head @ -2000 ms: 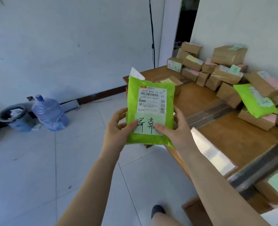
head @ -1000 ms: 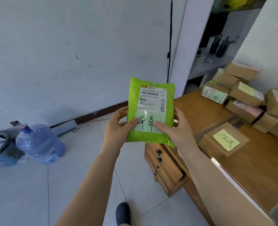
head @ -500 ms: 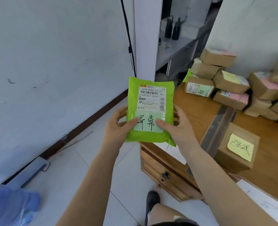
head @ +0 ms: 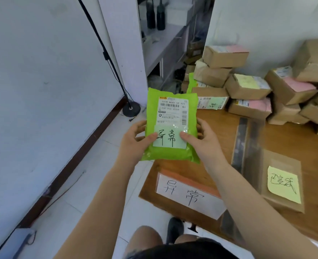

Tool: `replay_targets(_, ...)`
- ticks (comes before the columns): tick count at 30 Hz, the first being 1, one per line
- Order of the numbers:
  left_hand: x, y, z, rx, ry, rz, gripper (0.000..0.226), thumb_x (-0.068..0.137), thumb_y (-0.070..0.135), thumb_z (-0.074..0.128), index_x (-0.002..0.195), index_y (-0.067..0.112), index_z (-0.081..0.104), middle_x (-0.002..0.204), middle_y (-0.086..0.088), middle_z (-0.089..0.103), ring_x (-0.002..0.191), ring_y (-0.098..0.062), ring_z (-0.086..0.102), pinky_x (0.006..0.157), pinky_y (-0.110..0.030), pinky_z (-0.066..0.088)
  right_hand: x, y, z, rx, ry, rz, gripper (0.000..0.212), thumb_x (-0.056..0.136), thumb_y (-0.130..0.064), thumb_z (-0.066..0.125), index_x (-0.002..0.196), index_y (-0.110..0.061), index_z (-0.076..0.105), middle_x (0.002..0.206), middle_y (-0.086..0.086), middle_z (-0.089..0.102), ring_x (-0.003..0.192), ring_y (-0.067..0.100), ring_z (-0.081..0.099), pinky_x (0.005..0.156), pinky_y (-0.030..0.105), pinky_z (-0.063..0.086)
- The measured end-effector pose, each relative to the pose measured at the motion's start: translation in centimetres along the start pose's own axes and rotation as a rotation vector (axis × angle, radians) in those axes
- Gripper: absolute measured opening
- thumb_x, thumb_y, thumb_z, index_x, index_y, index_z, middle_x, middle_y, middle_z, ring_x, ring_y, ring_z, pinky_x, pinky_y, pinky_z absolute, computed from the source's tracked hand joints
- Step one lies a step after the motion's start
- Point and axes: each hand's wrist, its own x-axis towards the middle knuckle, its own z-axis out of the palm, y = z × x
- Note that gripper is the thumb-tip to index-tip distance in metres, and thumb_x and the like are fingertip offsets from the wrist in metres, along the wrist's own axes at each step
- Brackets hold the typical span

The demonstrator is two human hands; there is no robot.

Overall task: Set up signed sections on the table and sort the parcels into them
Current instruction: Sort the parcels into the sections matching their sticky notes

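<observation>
I hold a green mailer parcel [head: 171, 126] upright in front of me, with a white shipping label and a pale handwritten note on its face. My left hand [head: 135, 141] grips its lower left edge and my right hand [head: 205, 141] its lower right edge, thumbs on the note. Below it, at the corner of the wooden table [head: 219, 131], stands a white handwritten sign [head: 188, 195] on an orange backing. To the sign's right lies a flat brown box with a yellow sticky note [head: 283, 184].
A heap of brown cardboard parcels [head: 247, 86] with pink, yellow and green notes fills the table's far side by the wall. A dark tape strip [head: 242, 143] crosses the tabletop. A black stand base [head: 131, 110] sits on the tiled floor at left. Shelving stands behind.
My view has swung right and down over the table corner, bringing the white sign into sight. Both hands still hold the green parcel the same way.
</observation>
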Motion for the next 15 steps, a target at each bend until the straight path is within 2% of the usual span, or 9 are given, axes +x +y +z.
replay_targets(2,1.9,-0.9,0.2,0.015,-0.049,-0.039,0.038,0.082,0.012,0.070,0.115,0.023,0.055,0.112,0.006,0.061,0.084,-0.009,0.065,0.064,-0.026,0.055,1.0,0.8,-0.1,-0.040,0.022,0.039,0.065,0.077,-0.020,0.076,0.135,-0.023,0.047,0.118,-0.002,0.061,0.104,0.020,0.061,0.085,0.046,0.055)
replay_targets(5,4.5,-2.6,0.5,0.061,-0.122,-0.083,0.038,0.081,0.011,0.071,0.113,0.022,0.054,0.109,0.006,0.060,0.081,-0.008,0.064,0.065,-0.024,0.056,2.2,2.1,0.0,-0.108,0.062,0.097,0.065,0.078,-0.021,0.075,0.136,-0.024,0.045,0.120,-0.003,0.059,0.106,0.020,0.058,0.088,0.046,0.053)
replay_targets(9,7.5,-4.9,0.8,0.133,-0.219,-0.163,0.041,0.082,0.011,0.070,0.118,0.017,0.053,0.115,0.000,0.059,0.082,-0.010,0.063,0.073,-0.031,0.055,3.3,3.6,0.8,-0.227,0.114,0.189,0.068,0.080,-0.023,0.074,0.140,-0.021,0.040,0.127,-0.002,0.054,0.111,0.019,0.053,0.092,0.041,0.049)
replay_targets(15,10.7,-7.7,1.1,0.237,-0.364,-0.235,0.046,0.082,0.009,0.070,0.124,0.012,0.052,0.115,0.000,0.058,0.076,-0.005,0.061,0.065,-0.022,0.054,4.2,5.3,2.2,-0.322,0.167,0.317,0.061,0.083,-0.015,0.071,0.137,-0.015,0.044,0.113,-0.005,0.055,0.099,0.010,0.050,0.081,0.024,0.040)
